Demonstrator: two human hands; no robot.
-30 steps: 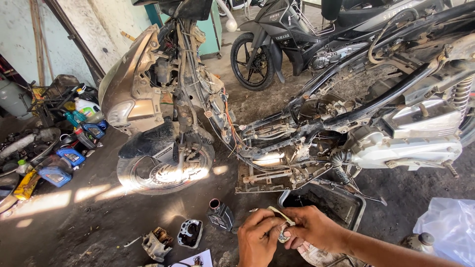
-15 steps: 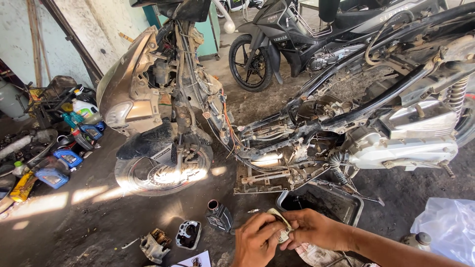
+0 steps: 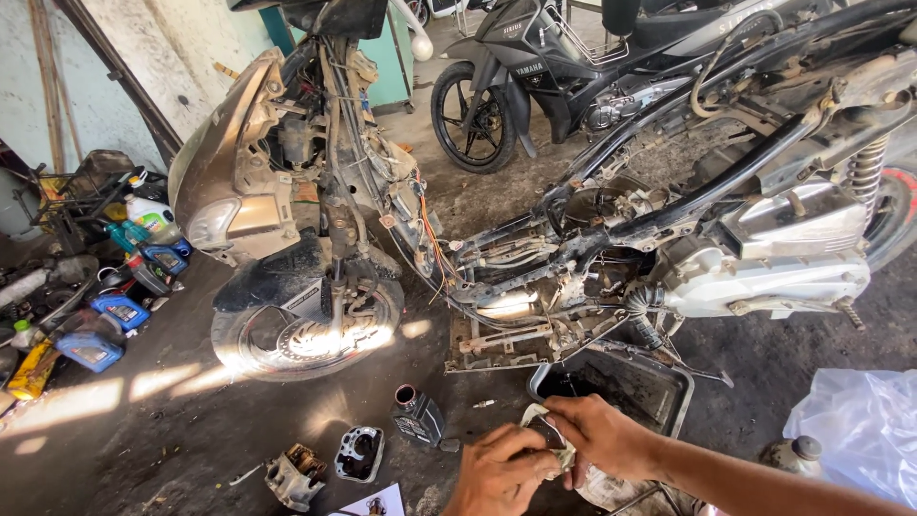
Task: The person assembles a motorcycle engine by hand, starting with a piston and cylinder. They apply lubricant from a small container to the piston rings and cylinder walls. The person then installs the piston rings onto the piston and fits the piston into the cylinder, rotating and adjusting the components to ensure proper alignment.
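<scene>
My left hand point(image 3: 499, 475) and my right hand point(image 3: 604, 438) meet at the bottom centre, both closed around a small dark part wrapped in a pale rag point(image 3: 543, 426). The part itself is mostly hidden by fingers and cloth. Just behind my hands lies a black oil drain pan point(image 3: 659, 380) under a stripped scooter point(image 3: 611, 239) whose frame, engine and wiring are bare. To the left of my hands an open dark oil bottle point(image 3: 416, 415) stands on the floor.
A cylinder part point(image 3: 360, 452) and a grey metal part point(image 3: 292, 474) lie on the oily floor at lower left. Blue and yellow oil bottles point(image 3: 95, 330) crowd the left wall. A clear plastic bag point(image 3: 860, 430) sits at right. A black motorcycle point(image 3: 535, 76) is parked behind.
My hands have stayed together on the rag-wrapped part, shifting slightly as they work it. The view has drifted a little; nothing else moved.
</scene>
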